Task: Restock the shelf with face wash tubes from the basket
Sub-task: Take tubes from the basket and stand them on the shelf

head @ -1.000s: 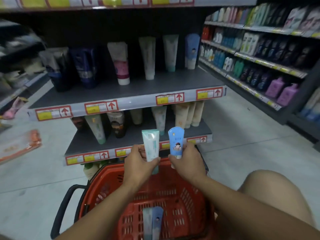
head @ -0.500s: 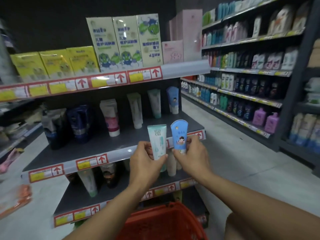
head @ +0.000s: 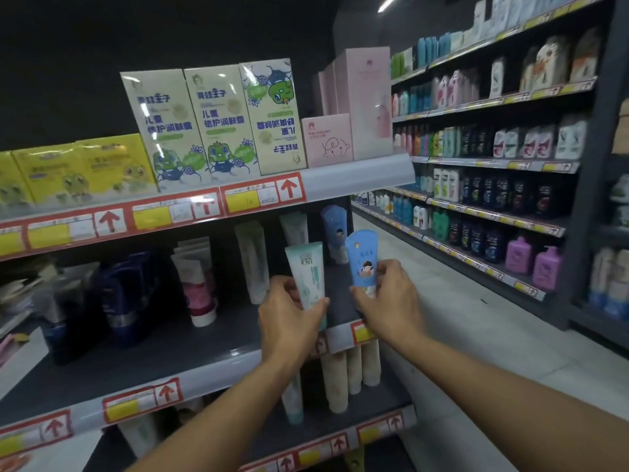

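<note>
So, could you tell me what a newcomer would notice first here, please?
Probably the two raised tubes at centre: a pale green tube in the left hand and a blue tube in the right hand, held before the middle shelf. Next, the tall green cartoon boxes on the shelf above.

We stand in a dim shop aisle with a pale tiled floor (head: 476,335). A dark wall (head: 170,35) rises behind the gondola, one ceiling strip light (head: 388,2) glows overhead, and long stocked wall shelving (head: 510,165) lines the right side.
</note>
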